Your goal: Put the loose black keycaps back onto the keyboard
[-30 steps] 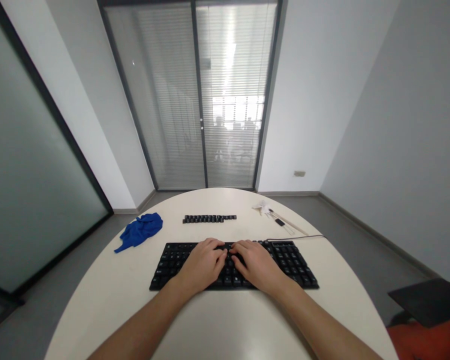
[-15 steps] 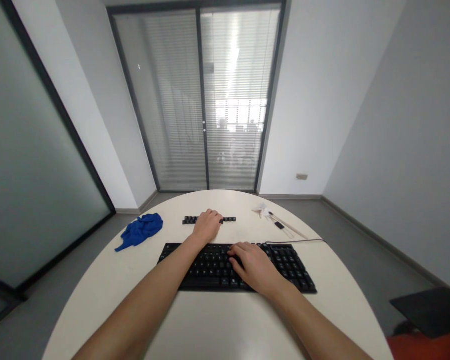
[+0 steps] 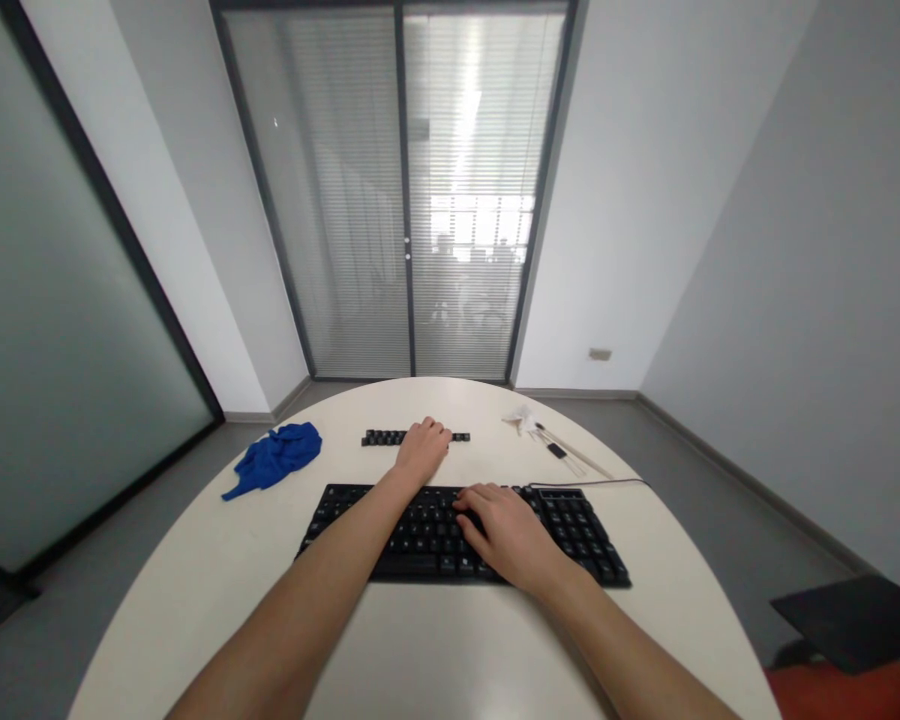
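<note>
"What are the hands doing?"
"The left hand [image 3: 423,450] is covering part of the loose keys [image 3: 382,438] near the far edge of the desk [image 3: 435,650], and the right hand [image 3: 508,532] is resting, loosely curled, on the keyboard [image 3: 429,540]; whether either is pinching anything, I can't tell"
"What could be going wrong?"
"A careless left hand might be scattering the loose keys, or its low forearm [image 3: 311,605] might be nudging the keyboard askew"
"Which way is that pointing?"
"It's lying between the desk's left and right edges, long axis running crosswise, number pad [image 3: 576,528] facing right"
</note>
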Available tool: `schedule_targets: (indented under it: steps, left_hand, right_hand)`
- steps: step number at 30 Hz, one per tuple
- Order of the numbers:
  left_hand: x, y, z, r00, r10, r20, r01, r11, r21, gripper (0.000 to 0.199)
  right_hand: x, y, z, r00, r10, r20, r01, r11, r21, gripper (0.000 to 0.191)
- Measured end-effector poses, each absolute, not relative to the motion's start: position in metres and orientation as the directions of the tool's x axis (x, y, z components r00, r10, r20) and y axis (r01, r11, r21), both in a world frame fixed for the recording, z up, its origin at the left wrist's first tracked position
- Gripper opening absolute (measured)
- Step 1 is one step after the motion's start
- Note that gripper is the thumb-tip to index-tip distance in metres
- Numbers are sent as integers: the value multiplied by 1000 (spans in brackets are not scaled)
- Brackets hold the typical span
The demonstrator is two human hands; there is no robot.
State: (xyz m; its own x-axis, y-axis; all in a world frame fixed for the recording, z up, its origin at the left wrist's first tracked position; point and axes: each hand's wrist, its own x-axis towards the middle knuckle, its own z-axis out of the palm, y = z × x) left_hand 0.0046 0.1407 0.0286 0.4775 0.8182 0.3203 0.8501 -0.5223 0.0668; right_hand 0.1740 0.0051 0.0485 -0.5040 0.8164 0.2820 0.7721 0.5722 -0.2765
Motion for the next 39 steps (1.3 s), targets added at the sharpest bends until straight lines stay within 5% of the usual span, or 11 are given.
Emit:
schedule_targets:
  steps: [14, 19, 23, 39]
  left_hand:
    - [-31, 62, 42, 397, 833, 386, 832, -504, 233, 18]
    - [-52, 36, 24, 305, 863, 402, 706, -489, 513, 17]
    - [-55, 33, 20, 275, 874, 401, 625, -479, 616, 17]
    - [-51, 33, 21, 353, 851, 389, 662, -520, 539, 13]
  right_hand:
    - [174, 8, 45, -503, 810, 300, 754, 581, -305, 16]
    - [175, 9, 43, -506, 807, 303, 744, 587, -319, 16]
    - [175, 9, 43, -506, 807, 304, 742, 587, -324, 16]
    - [175, 8, 45, -516, 806, 291, 734, 591, -335, 16]
